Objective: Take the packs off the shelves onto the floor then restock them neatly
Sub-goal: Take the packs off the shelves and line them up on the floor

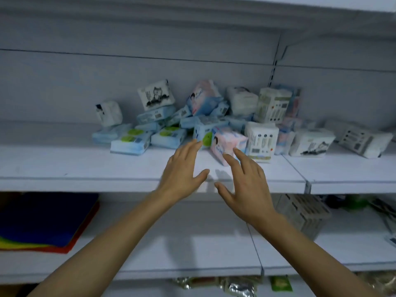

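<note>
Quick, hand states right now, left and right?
Left hand: open, fingers straight, holding nothing.
Right hand: open, holding nothing, right by the pink pack.

Hands [182, 168]: two. Pink packs [227, 144]: two. Remaining packs [169, 137]: jumbled, uncountable.

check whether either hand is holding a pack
No, the left hand and right hand are both open with fingers spread, stretched toward the packs on the shelf.
</note>
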`<state>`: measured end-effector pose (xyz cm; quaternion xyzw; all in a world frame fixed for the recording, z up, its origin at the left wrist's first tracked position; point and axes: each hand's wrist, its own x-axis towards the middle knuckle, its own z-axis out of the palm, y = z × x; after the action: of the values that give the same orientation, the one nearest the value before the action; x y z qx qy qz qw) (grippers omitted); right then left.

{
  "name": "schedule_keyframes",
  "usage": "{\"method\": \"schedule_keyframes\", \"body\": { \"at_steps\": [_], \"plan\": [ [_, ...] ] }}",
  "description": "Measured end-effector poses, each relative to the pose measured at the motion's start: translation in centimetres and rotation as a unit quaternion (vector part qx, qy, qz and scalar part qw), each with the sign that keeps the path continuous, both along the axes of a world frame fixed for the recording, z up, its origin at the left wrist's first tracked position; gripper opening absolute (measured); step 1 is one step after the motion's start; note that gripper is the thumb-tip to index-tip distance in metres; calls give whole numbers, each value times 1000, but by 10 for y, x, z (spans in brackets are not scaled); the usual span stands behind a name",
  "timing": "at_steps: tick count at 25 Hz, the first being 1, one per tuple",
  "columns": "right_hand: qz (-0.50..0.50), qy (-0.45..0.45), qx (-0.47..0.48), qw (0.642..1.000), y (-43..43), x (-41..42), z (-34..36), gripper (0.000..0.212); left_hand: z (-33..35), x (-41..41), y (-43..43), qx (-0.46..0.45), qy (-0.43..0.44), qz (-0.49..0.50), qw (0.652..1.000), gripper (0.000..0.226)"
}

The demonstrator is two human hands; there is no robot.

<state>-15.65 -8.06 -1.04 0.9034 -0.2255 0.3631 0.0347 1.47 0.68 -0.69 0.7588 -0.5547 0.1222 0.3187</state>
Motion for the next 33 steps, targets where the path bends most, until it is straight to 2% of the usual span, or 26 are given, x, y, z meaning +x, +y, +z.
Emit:
{"method": "schedule_keyframes", "body": {
  "at_steps": [6,9,12,15,17,20,25,29,31,33],
  "plan": [
    [-8,-27,-14,1000,-69,59,31,54,16,68,-111,-27,39,16,999,68],
    [-7,-44,-13,999,-98,76,52,49,3,74,-133,-57,99,10,993,59],
    [28,-60,-10,998,-132,100,90,34,-5,78,-137,-100,102,-3,990,54],
    [88,-26,97,991,-155,142,106,27,-2,76,-134,-134,99,25,986,49],
    [120,-32,137,983,-165,165,92,25,2,73,-128,-172,91,54,979,48],
    [132,-17,205,970,-176,179,67,25,6,72,-116,-253,175,66,949,42],
    [146,58,159,975,-187,182,61,32,22,55,-111,-293,259,100,915,60],
    [161,38,146,975,-187,176,62,34,24,27,-98,-369,238,157,885,57],
    [169,67,148,972,-186,173,64,37,28,16,-86,-432,247,206,843,61],
    [161,127,140,969,-184,170,67,44,33,2,-73,-467,303,249,792,69]
  ]
}}
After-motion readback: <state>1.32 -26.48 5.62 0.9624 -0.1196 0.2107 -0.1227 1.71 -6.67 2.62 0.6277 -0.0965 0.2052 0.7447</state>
